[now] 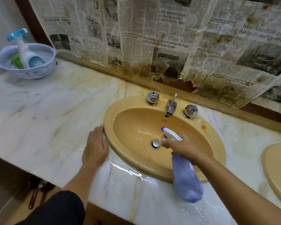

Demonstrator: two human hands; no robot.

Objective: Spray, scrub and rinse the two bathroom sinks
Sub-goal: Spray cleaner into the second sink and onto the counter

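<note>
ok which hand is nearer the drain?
Right. The right hand holds the spray bottle over the basin, just right of the drain. The left hand rests flat on the counter by the sink's left rim.

A pale veined marble countertop, wet and glossy at its front edge. Directly behind it, stained, torn newspaper sheets cover the wall. Below its left end, tan floor shows.

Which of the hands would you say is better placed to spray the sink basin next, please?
The right hand: it already grips the purple spray bottle, nozzle aimed into the tan sink. The left hand rests flat on the marble counter beside the rim.
</note>
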